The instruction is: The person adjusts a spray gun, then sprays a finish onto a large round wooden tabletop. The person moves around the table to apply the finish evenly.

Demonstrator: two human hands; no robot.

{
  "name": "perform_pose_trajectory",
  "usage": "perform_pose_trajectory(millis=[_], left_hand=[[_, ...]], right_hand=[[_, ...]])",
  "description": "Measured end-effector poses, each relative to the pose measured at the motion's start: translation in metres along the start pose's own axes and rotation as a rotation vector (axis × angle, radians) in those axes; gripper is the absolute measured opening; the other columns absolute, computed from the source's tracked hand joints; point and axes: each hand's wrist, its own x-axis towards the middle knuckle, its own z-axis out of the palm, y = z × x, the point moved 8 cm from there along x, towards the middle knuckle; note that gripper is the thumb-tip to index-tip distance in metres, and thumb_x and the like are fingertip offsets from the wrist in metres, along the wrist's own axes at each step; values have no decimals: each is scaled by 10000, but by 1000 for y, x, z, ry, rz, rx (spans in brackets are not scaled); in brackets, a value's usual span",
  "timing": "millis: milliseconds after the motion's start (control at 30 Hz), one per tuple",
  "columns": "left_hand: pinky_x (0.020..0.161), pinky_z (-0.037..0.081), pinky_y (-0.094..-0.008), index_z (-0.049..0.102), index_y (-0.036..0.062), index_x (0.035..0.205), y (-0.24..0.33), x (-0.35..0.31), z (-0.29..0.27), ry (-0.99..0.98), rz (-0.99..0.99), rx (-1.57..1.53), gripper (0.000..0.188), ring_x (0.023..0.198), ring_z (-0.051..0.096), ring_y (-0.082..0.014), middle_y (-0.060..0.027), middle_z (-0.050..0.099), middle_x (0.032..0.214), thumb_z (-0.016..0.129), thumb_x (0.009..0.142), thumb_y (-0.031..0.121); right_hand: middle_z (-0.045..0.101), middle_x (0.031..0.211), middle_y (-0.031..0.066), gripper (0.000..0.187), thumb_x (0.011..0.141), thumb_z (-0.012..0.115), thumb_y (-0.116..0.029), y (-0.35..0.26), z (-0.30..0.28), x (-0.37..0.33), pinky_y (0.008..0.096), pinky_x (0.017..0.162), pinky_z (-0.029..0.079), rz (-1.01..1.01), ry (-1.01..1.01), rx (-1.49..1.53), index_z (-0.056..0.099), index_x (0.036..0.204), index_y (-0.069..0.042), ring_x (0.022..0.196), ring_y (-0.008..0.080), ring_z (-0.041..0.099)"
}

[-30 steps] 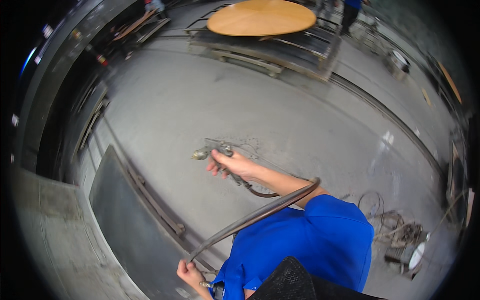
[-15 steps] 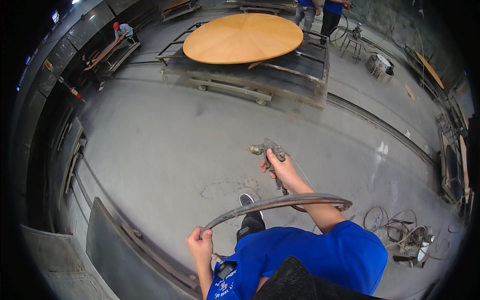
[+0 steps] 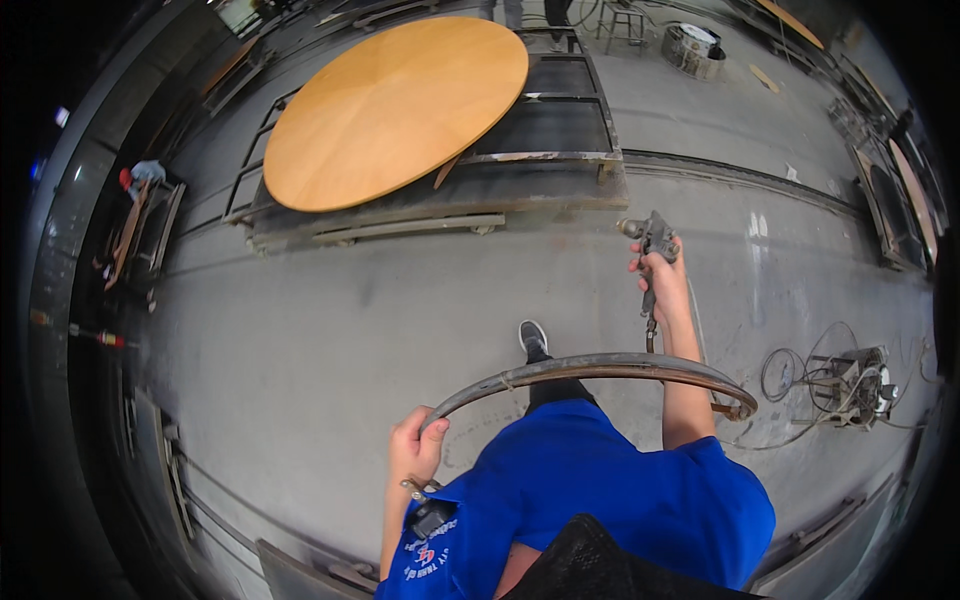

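1 grey metal spray gun [image 3: 655, 240] with brass-coloured nozzle, raised above grey concrete floor [image 3: 400, 330]; clasped in right hand [image 3: 662, 278]. 1 dark curved hose [image 3: 590, 367], arched before blue short-sleeved shirt [image 3: 600, 490]; gripped in left hand [image 3: 415, 445]. Beyond: 1 round orange-brown wooden panel [image 3: 395, 110], over low dark platform [image 3: 560, 192].

A drum [image 3: 695, 62] stands near a stool [image 3: 626, 11], a red-capped person [image 3: 149, 172] far left.

Workshop, spray gun [image 3: 656, 237], round wooden panel [image 3: 396, 115], floor rail [image 3: 740, 176]
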Motion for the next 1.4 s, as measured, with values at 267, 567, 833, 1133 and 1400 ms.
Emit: perform_pose_trajectory(millis=[267, 567, 833, 1133, 1400], left_hand=[[553, 411, -267, 669, -1, 915, 34, 186, -60, -111, 159, -106, 320, 603, 502, -96, -9, 576, 659, 708, 920, 317], [532, 308, -237, 688, 7, 935, -39, 335, -156, -133, -23, -296, 403, 606, 412, -56, 52, 503, 667, 688, 931, 410], [560, 297, -219, 686, 30, 957, -113, 463, -216, -296, -236, -386, 352, 635, 387, -36, 82, 463, 681, 659, 956, 381], [570, 306, -207, 674, 30, 959, -161, 589, -238, -384, -430, -309, 331, 655, 410, -32, 75, 479, 709, 653, 963, 360], [546, 276, -214, 687, 17, 979, -197, 648, -278, -362, -440, -323, 470, 613, 386, -32, 76, 452, 668, 680, 920, 484]], right_hand=[[680, 1042, 102, 272, 1004, 570, -182, -35, 78, 173, 246, 595, 447, -95, -19, 202, 557, 1229, -29, 831, 137, 618], [614, 930, 52, 385, 1030, 548, -291, -79, 246, 287, 294, 663, 565, -283, 37, -33, 424, 1328, -81, 835, 174, 661], [625, 789, 13, 276, 1006, 589, -292, -63, 317, 381, 234, 428, 414, -416, 347, -369, 529, 1166, -74, 624, 91, 612], [673, 1175, 217, 505, 974, 590, -258, -26, 344, 537, 393, 942, 479, -562, 592, -723, 475, 1401, -14, 1084, 326, 653], [660, 909, 95, 371, 983, 588, -196, 12, 428, 584, 325, 721, 516, -397, 473, -542, 530, 1297, -7, 772, 182, 646]])
